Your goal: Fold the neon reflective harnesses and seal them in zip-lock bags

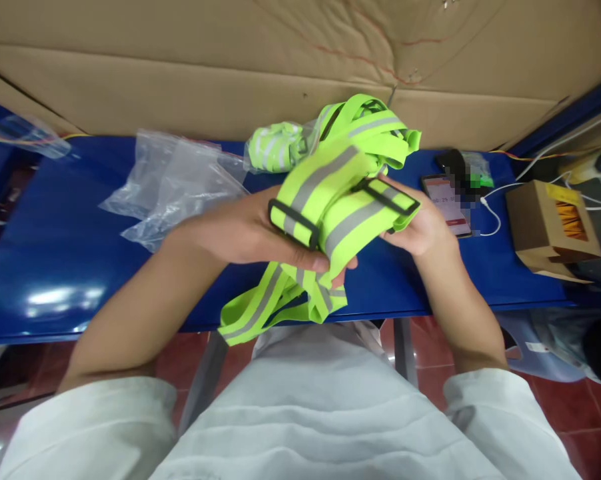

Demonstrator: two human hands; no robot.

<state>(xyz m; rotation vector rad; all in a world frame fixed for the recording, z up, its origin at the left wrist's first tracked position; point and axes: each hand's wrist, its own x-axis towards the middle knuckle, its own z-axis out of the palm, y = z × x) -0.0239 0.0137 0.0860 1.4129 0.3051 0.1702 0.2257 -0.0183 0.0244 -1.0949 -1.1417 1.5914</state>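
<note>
A neon yellow-green reflective strap (pixel 310 193) with a grey stripe and black slide buckles is gathered between both hands above the table's front half. My left hand (pixel 250 230) is closed on the folded strap beside one buckle, thumb across the front. On the other side, my right hand (pixel 413 223) grips the strap near a second buckle (pixel 390 197); its fingers are mostly behind the webbing. Loose loops of strap hang below toward the table's front edge. Just beyond the hands lies a pile of similar straps (pixel 368 127), next to a clear bag holding a rolled strap (pixel 275 147).
Clear plastic bags (pixel 173 180) lie on the blue table (pixel 45 240) at the left. To the right are a phone (pixel 448 207) with a white cable and an open cardboard box (pixel 545 227). A brown cardboard-like panel (pixel 180 87) stands behind the table.
</note>
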